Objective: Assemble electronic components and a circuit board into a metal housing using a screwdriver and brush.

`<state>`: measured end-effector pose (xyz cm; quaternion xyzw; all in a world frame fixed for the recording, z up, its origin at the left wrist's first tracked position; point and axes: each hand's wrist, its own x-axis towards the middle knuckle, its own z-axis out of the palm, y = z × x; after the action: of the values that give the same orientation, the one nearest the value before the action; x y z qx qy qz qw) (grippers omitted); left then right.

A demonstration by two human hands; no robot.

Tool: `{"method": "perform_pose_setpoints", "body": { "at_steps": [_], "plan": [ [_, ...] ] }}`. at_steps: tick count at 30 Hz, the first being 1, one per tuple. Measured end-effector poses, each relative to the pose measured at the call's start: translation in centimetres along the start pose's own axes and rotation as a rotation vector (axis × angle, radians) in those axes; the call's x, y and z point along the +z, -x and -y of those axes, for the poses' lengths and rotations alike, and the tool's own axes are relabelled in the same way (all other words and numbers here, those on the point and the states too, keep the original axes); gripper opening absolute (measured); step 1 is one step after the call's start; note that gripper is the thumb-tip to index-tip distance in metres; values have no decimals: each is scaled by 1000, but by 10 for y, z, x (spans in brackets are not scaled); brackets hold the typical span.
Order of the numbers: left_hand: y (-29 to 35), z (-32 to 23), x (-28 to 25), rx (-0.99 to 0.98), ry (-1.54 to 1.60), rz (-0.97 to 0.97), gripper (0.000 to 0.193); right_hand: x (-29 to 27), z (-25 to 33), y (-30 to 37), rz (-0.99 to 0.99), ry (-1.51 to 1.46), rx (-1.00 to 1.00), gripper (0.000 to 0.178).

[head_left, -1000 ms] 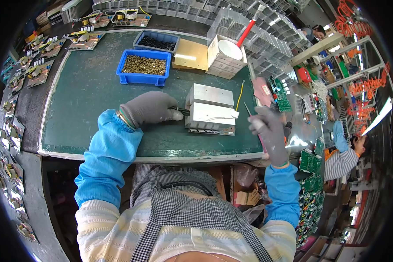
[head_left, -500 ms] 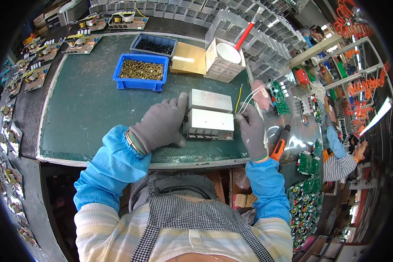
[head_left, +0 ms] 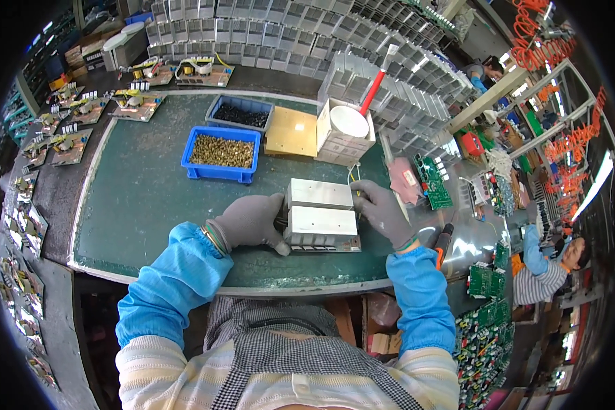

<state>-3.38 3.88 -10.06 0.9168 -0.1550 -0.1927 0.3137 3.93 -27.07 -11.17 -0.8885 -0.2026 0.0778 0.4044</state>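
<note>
Two silver heat sinks (head_left: 321,220) sit side by side on a circuit board (head_left: 352,244), flat on the green work mat. My left hand (head_left: 251,222), in a grey glove, grips the left side of this assembly, its thumb at the near corner; the fingertips are partly hidden. At the far right corner my right hand (head_left: 384,213), gloved too, has its fingers bent in close to the metal. Thin white and yellow wires (head_left: 352,172) rise beside those fingers and seem pinched there, though the fingertips hide the hold.
Behind lie a blue bin of brass-coloured small parts (head_left: 222,152), a grey bin of black parts (head_left: 240,113), and a white tub (head_left: 350,123) with a red-handled brush (head_left: 374,89). An orange-black power tool (head_left: 444,242) and green board (head_left: 434,183) lie right. Stacked heat sinks (head_left: 273,37) line the back.
My right hand has moved left, up against the heat sinks, and the wires have shifted with it. My left hand stays at the left side. The whole view has tilted, so things appear lower.
</note>
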Motion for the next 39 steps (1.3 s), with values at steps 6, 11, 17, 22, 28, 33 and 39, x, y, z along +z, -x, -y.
{"method": "perform_pose_setpoints", "body": {
  "at_steps": [6, 11, 17, 22, 28, 33, 39],
  "plan": [
    [-26, 30, -14, 141, 518, 143, 96, -24, -3, -22, 42, 32, -58, 31],
    [-27, 29, -16, 78, 618, 18, 88, -45, 19, -41, -36, 251, -168, 33],
    [-28, 32, -15, 84, 668, -9, 92, -98, 57, -79, -163, 372, -280, 47],
    [-34, 31, -12, 68, 740, -31, 92, -81, 23, -139, -87, 478, -371, 62],
    [-33, 34, -10, 100, 711, -57, 96, -79, 30, -160, -82, 408, -276, 58],
    [-30, 31, -15, 78, 726, -50, 97, -128, 88, -126, -662, 819, -625, 44],
    [-28, 34, -14, 77, 740, -50, 95, -128, 96, -72, -407, -160, -474, 39]
  ]
}}
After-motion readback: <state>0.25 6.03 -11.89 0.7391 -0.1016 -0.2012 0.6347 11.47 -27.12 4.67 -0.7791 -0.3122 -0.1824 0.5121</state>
